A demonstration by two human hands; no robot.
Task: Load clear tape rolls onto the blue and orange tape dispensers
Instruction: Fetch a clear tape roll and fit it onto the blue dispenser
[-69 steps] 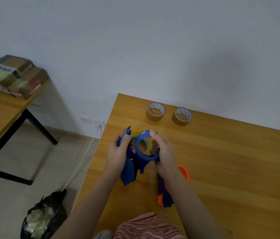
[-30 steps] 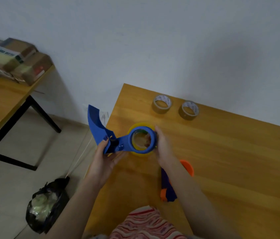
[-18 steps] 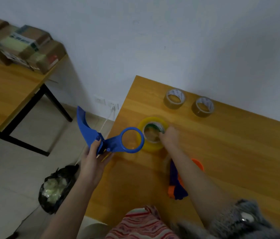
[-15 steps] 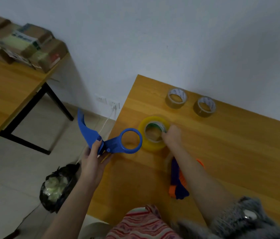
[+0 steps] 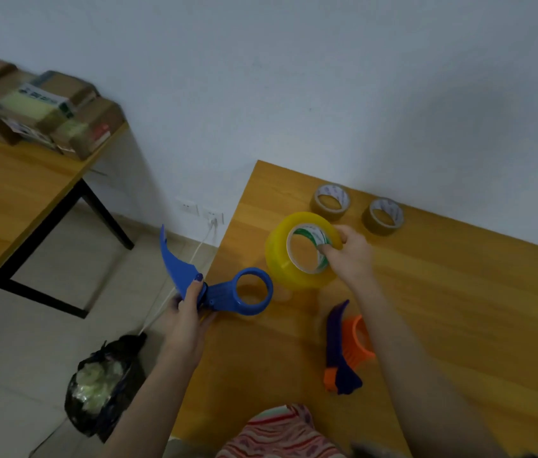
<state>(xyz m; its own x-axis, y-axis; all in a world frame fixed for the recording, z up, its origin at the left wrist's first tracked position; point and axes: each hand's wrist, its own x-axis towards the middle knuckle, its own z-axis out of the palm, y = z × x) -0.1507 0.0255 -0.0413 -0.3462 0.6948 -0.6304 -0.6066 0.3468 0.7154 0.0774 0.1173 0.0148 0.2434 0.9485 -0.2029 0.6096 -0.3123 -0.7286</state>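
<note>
the right hand (image 5: pixel 350 256) is pinching the clear tape roll (image 5: pixel 277 256) by its rim, fingers hooking into the core, tilting it over the table (image 5: pixel 459 309). the left hand (image 5: pixel 188 322) is gripping the blue dispenser (image 5: pixel 219 294), just left of the roll. the orange dispenser (image 5: pixel 355 342) is lying beside the right forearm. a black bag (image 5: pixel 122 401) on the floor is holding pale crumpled scraps.

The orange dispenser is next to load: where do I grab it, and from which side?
Probably its dark curved handle, from the left: the orange dispenser lies with its ring to the right, by the right forearm, and that ring must stay free for a roll.
</note>
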